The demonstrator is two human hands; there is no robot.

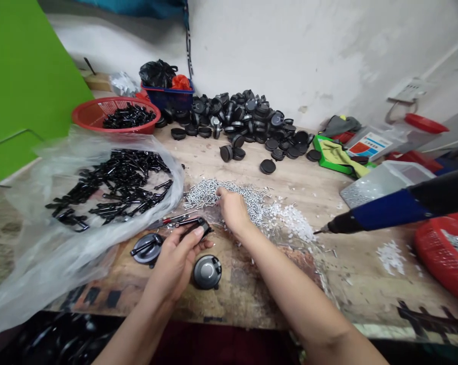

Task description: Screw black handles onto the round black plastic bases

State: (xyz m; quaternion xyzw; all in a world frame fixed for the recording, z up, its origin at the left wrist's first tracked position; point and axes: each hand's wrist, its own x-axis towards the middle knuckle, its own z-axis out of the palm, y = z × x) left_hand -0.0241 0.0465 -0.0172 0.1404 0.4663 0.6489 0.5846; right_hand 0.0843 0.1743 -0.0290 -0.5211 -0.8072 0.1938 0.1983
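Observation:
My left hand [176,258] is closed round a small black plastic part [198,225] just above the bench's front edge. A round black cap with a grey centre [206,271] lies right beside that hand, and another black disc with a lever [147,248] sits to its left. My right hand [232,209] reaches into a heap of small silver screws [210,192], fingers curled down among them; what they pinch is hidden. White plastic bits [293,220] spread to the right of the screws.
A clear plastic sheet holding black clips [115,185] lies at left, behind it a red basket [88,114]. A pile of black round caps [247,119] fills the back. A blue electric screwdriver [388,210] hangs at right above a red tray [437,263].

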